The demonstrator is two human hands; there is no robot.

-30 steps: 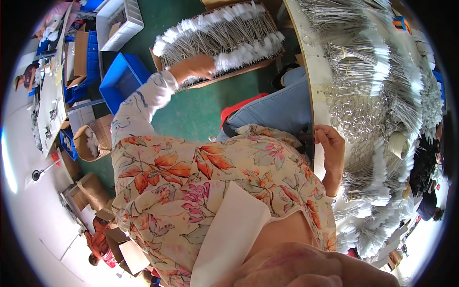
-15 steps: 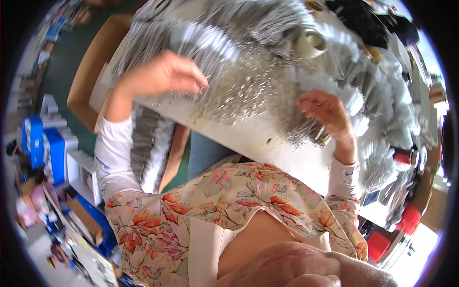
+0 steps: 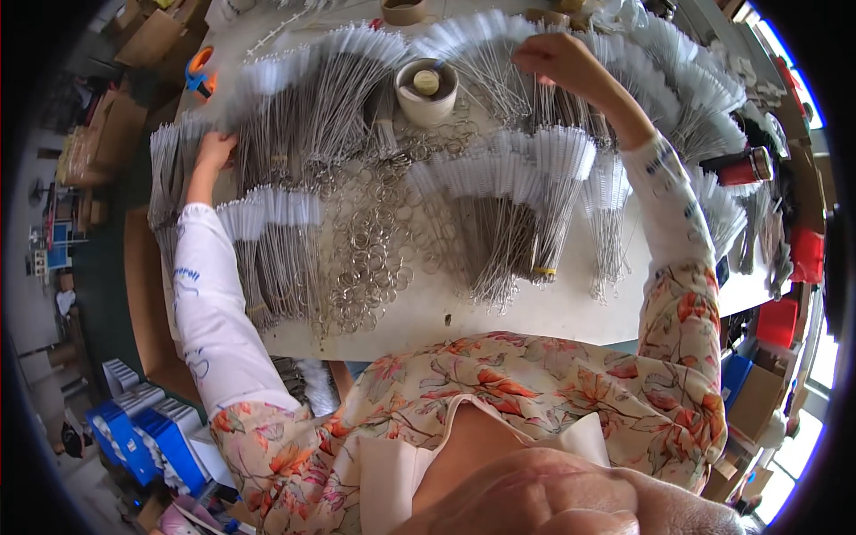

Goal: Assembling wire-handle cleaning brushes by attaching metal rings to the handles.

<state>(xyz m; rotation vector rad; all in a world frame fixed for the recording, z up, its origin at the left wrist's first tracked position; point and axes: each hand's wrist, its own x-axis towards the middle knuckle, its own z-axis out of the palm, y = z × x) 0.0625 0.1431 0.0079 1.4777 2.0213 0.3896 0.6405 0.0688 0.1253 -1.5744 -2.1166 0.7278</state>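
Note:
Thin wire-handled brushes with white bristle tips lie in bundles across the white table. At the far left, my left hand is closed at a bundle of wire brushes, whose bristles look blurred beside my fingers. My right hand reaches over the far row of brushes, with its fingers curled; what they hold, if anything, is hidden. Between the bundles spreads a loose pile of metal rings. Behind the rings stands a white round container with a pale yellow round thing in it.
A brown tape roll sits at the back. An orange and blue tape dispenser lies at the far left edge. Past the right-hand brushes is a red and black cylinder. An open cardboard box stands left of the table.
My view has swung over the table. My left hand has moved outward to the left-hand brushes. My right hand has left the near bundle and reached to the far row, its fingers curling.

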